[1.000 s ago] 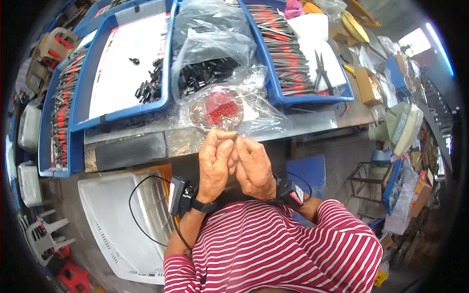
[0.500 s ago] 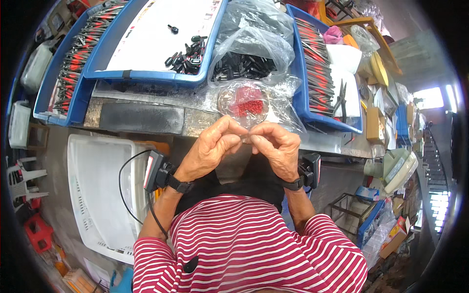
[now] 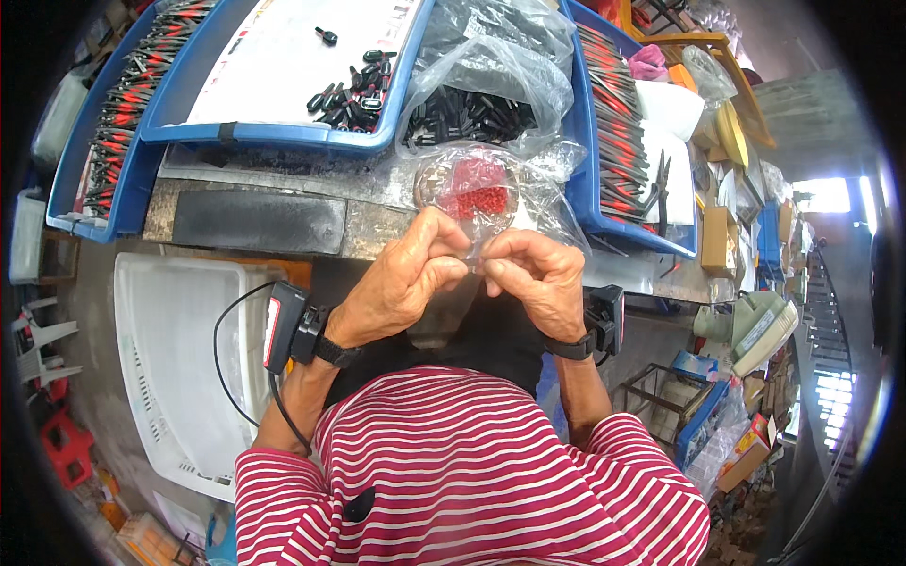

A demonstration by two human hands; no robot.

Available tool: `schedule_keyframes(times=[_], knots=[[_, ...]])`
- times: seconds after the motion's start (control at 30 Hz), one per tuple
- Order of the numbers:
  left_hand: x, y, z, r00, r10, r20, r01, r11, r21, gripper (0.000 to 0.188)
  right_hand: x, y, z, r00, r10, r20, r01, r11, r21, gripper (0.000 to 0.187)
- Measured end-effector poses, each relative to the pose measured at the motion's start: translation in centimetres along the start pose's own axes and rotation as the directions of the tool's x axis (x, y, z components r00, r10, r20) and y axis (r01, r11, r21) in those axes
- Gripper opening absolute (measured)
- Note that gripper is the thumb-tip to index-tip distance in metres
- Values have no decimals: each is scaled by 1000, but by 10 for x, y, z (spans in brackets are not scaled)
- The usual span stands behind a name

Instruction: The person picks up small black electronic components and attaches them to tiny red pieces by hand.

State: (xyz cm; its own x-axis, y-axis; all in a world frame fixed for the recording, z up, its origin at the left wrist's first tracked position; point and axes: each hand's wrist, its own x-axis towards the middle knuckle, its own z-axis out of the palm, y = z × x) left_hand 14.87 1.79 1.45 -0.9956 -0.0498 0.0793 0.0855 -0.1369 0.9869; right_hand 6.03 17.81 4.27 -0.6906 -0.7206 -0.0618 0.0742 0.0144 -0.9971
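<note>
My left hand (image 3: 404, 278) and my right hand (image 3: 538, 278) are held close together in front of the bench edge, thumbs and forefingers pinched. What sits between their fingertips is too small to make out. Just beyond them lies a clear plastic bag (image 3: 543, 193) with small red pieces (image 3: 479, 202) showing on a round base. Behind that, another clear bag (image 3: 510, 61) holds many black parts (image 3: 462, 118). Several small black parts (image 3: 354, 94) with loop-like ends lie in a pile on white paper in a wide blue tray (image 3: 274, 135).
Blue bins hold red-and-black slim tools (image 3: 137, 104) at left and more such tools (image 3: 613, 132) at right, beside black pliers (image 3: 659, 193). A dark flat pad (image 3: 260, 222) lies on the bench front. A white plastic basket (image 3: 179, 377) stands below left.
The left hand's fingertips have drawn slightly away from the right hand's, leaving a small gap. The view has shifted a little; the trays and bags stay in place.
</note>
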Motion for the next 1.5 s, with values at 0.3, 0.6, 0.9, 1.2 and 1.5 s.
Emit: schedule_keyframes(times=[0.3,0.6,0.9,1.2,1.5], knots=[[-6,-5,1,978,200,-52,-178,943,279,15,-4,5,7,1000,-19,3,19,982,-190,7],[-20,-13,16,991,135,27,-136,935,327,22,-23,26,8,986,164,41,-165,986,36,15],[-12,-13,14,992,119,38,-124,950,285,21,-13,28,4,993,104,60,-94,983,-156,15],[17,44,-30,888,272,-371,-92,895,436,17,-32,-50,26,892,-450,-28,445,888,-116,9],[83,31,-121,744,518,-422,107,531,840,17,-51,-110,59,595,-774,218,661,625,415,15]])
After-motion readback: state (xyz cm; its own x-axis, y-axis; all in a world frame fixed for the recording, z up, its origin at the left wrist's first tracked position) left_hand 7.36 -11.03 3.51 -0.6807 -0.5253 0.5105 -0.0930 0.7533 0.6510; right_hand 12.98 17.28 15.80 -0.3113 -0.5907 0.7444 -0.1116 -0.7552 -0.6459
